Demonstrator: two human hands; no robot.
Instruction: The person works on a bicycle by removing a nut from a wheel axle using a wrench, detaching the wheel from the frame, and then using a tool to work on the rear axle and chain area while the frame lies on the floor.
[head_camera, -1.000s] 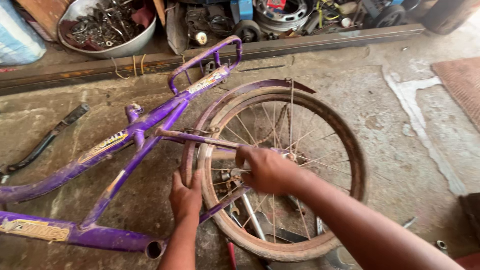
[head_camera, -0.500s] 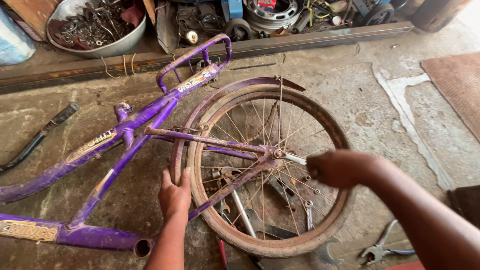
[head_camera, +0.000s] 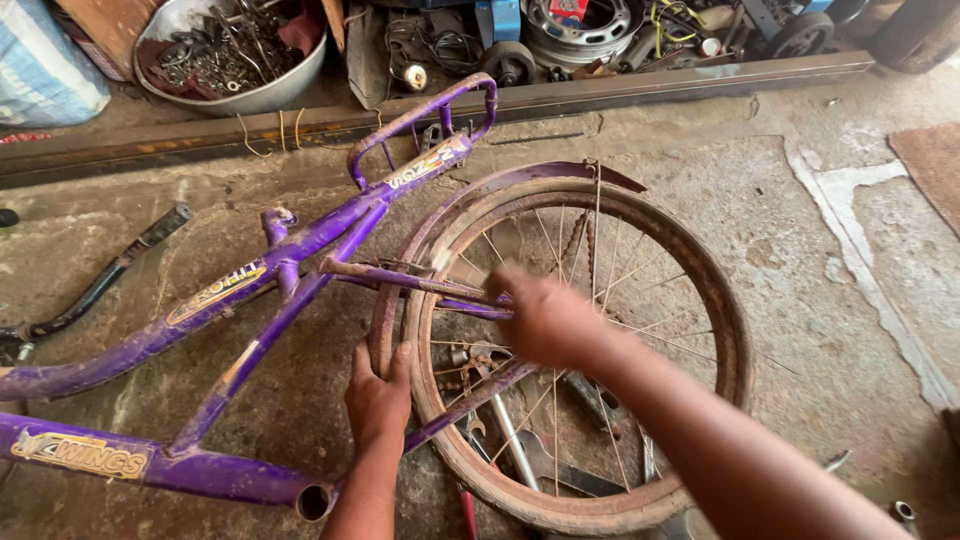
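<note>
Since half a second ago, the right hand has swung back from the 3 o'clock side of the wheel to its hub, where the purple stays meet the axle. It is blurred, fingers curled over that joint; whether it grips anything I cannot tell. The left hand stays at 9 o'clock of the wheel, fingers wrapped round the edge of the purple mudguard, thumb spread.

The purple bicycle frame lies on its side, scuffed and dusty, with yellow decals on its tubes and a small rear carrier rack at 12 o'clock. Its rear wheel has a worn, rust-brown tyre and thin spokes, some bent. Under the spokes lie spanners and other hand tools.

All of this rests on a cracked, stained concrete floor. At 12 o'clock a rusty steel beam runs across, and behind it stand a metal basin of scrap parts, cables and wheel rims. A black handlebar lies at 9 o'clock, beside the frame.

Bare floor opens from 1 to 4 o'clock of the wheel; the beam closes off the far side, and the frame crowds the left.
</note>
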